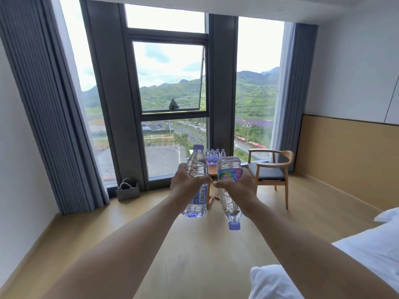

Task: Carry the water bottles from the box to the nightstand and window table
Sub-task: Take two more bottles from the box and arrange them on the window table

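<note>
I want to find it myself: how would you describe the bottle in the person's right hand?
Start at the tall window and drop to the two outstretched arms in front of it. The right hand grips a clear water bottle. Unlike the upright bottle in the left hand, it hangs upside down, purple cap toward the floor, showing a rainbow-coloured label.

I'm facing a tall dark-framed window [170, 83] w/ bright daylight, green hills and a road outside, grey curtains [49, 108] drawn back on both sides. Floor [194, 244] is light wood; a wooden armchair [272, 171] w/ dark seat stands nr the glass on the rt, a small grey bag [127, 190] sits below the window left of center. White walls, a tan panel [349, 156] low on the rt wall, white bedding [367, 255] at bottom rt.
</note>
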`<state>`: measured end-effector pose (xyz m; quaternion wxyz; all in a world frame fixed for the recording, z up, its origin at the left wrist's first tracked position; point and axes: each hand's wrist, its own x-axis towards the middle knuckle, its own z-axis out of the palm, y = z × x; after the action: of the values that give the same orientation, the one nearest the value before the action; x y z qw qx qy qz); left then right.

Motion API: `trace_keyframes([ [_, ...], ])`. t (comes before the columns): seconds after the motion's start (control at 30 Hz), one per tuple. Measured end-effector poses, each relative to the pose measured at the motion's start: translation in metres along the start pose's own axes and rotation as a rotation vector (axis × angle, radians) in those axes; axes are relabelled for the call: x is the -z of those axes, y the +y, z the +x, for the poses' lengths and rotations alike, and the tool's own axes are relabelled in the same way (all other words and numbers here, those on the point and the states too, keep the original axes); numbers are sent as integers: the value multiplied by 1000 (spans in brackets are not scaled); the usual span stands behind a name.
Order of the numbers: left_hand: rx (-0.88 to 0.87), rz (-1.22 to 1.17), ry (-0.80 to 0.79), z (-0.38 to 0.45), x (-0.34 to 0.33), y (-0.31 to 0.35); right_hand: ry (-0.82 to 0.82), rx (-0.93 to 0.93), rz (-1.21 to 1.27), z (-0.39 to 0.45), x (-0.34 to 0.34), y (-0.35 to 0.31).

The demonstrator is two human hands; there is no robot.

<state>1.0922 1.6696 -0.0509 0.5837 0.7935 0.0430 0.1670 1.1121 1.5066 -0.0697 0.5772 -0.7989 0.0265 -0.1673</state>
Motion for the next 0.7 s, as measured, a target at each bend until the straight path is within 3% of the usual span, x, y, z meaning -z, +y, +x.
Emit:
trace_keyframes([
  [0.7,-25,20,-115,487,-126,-118,122,-89,-45,422,-189,89],
])
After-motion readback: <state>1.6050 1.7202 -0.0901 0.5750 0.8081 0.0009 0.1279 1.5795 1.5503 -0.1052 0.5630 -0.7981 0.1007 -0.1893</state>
